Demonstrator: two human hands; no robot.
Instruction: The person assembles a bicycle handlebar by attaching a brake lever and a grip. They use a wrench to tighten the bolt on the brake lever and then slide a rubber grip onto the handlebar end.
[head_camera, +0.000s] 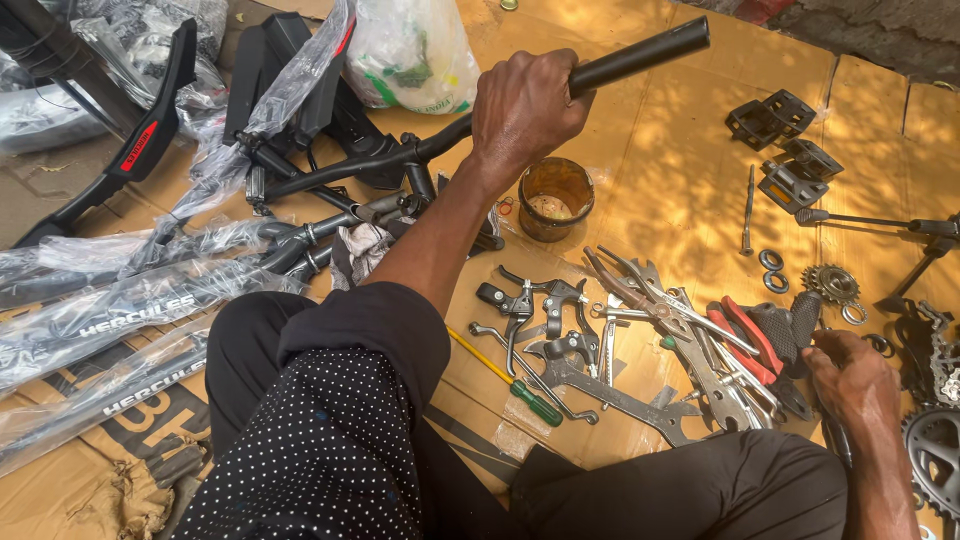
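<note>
On the cardboard sheet (650, 150), we grip a handlebar over a heap of loose tools.
Our left hand (525, 105) has its fingers wrapped fully round the black handlebar (620, 60), held up above the grease tin (556, 198); our right hand (850, 380) rests with fingers curled on a dark tool by the red-handled pliers (745, 335) (what exactly it holds we cannot tell). A slip could, we judge, swing the bar down onto the tin or scatter the brake levers (535, 305).
</note>
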